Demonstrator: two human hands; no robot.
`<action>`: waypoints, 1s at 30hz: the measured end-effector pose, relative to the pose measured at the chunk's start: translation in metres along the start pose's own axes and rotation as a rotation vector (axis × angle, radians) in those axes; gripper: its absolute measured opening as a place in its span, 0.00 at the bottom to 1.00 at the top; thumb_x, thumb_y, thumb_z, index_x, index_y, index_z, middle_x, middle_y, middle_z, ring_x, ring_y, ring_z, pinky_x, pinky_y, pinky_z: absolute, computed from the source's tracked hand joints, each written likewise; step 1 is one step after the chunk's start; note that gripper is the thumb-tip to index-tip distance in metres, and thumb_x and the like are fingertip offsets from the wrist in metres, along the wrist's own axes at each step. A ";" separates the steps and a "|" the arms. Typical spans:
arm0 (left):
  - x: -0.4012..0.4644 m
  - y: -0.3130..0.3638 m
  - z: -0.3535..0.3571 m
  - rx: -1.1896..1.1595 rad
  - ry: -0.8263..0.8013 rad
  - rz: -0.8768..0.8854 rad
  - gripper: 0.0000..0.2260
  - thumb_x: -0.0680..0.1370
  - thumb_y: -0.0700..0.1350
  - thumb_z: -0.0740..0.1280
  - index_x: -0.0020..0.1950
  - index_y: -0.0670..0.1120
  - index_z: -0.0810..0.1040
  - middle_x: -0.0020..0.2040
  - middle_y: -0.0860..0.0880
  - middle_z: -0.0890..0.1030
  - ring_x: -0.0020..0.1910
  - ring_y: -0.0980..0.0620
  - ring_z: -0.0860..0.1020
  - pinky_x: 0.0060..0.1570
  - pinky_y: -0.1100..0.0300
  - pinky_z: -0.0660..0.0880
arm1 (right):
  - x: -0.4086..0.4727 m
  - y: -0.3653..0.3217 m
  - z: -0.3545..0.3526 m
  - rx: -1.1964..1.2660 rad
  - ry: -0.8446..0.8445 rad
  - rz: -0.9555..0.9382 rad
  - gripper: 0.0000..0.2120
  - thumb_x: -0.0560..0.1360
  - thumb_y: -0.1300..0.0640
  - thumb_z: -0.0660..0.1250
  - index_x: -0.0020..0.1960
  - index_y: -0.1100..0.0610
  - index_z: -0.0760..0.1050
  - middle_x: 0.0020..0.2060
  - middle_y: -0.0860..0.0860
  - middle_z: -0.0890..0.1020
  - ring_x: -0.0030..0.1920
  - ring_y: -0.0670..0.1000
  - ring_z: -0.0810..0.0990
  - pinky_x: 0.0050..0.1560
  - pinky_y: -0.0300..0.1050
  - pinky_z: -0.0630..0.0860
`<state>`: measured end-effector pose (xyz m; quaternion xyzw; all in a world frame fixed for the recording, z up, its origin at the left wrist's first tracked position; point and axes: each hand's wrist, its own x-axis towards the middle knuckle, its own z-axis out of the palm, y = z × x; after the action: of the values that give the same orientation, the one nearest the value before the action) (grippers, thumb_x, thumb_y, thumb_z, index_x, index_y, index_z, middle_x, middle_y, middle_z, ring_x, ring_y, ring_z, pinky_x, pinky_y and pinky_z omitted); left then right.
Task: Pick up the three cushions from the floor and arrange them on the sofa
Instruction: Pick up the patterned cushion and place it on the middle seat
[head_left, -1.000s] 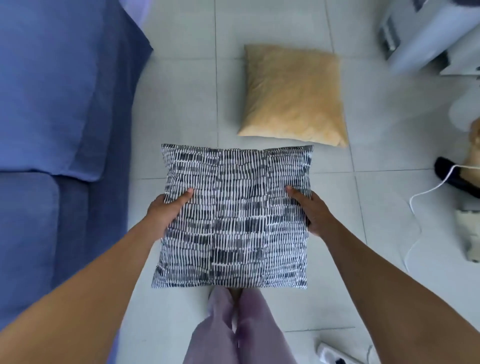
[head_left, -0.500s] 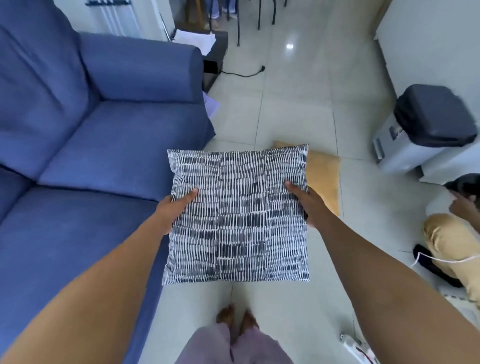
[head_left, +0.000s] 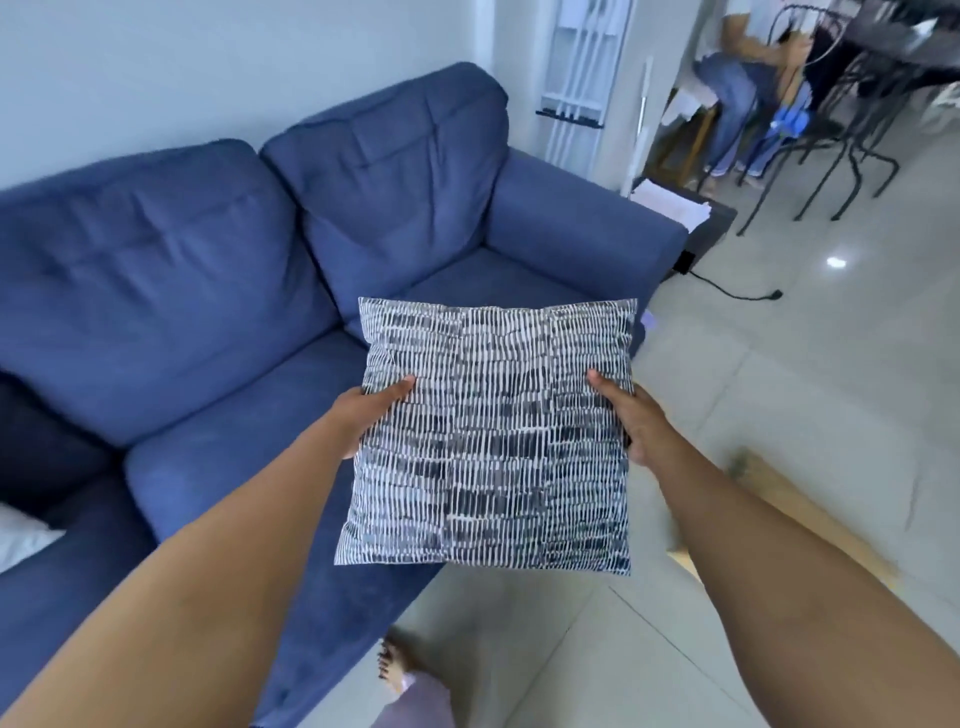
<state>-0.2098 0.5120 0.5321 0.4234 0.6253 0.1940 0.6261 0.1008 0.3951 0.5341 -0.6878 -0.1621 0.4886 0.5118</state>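
I hold a black-and-white patterned cushion (head_left: 493, 436) in the air, flat side toward me, over the front edge of the blue sofa (head_left: 218, 291). My left hand (head_left: 369, 410) grips its left edge and my right hand (head_left: 631, 415) grips its right edge. A tan cushion (head_left: 779, 499) lies on the floor to the right, mostly hidden behind my right arm and blurred. A white cushion corner (head_left: 23, 540) shows at the left edge on the sofa seat.
The sofa's right armrest (head_left: 582, 228) stands beyond the cushion. A dark side table with papers (head_left: 680, 208) and a black cable (head_left: 737, 293) lie past it. A seated person (head_left: 737, 93) and black chair legs (head_left: 841, 156) are far right. My foot (head_left: 395, 670) is on the tiles.
My view swung up and left from the floor to the sofa. The patterned cushion was raised with both hands and now hangs over the seat edge; the tan cushion slid to the lower right.
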 end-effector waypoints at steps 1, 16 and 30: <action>0.007 0.001 -0.021 -0.025 0.029 -0.012 0.56 0.64 0.65 0.76 0.81 0.44 0.50 0.80 0.44 0.58 0.77 0.40 0.60 0.74 0.38 0.59 | 0.011 -0.005 0.025 -0.018 -0.027 0.003 0.35 0.67 0.45 0.76 0.71 0.53 0.71 0.68 0.53 0.76 0.67 0.58 0.74 0.68 0.57 0.69; 0.049 -0.021 -0.262 -0.373 0.350 -0.077 0.60 0.55 0.65 0.80 0.78 0.39 0.59 0.78 0.42 0.65 0.76 0.40 0.64 0.74 0.40 0.60 | 0.095 -0.041 0.335 -0.277 -0.441 0.116 0.49 0.58 0.39 0.79 0.74 0.50 0.65 0.71 0.52 0.71 0.69 0.58 0.72 0.67 0.63 0.70; 0.096 -0.016 -0.346 -0.622 0.610 -0.132 0.47 0.63 0.49 0.80 0.77 0.44 0.61 0.74 0.43 0.70 0.70 0.41 0.71 0.68 0.43 0.70 | 0.180 -0.072 0.508 -0.411 -0.696 0.113 0.52 0.63 0.49 0.78 0.79 0.48 0.52 0.77 0.53 0.60 0.74 0.58 0.64 0.72 0.63 0.63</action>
<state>-0.5287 0.6772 0.5093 0.0973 0.7191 0.4489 0.5214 -0.2207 0.8331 0.5057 -0.5770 -0.3820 0.6770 0.2504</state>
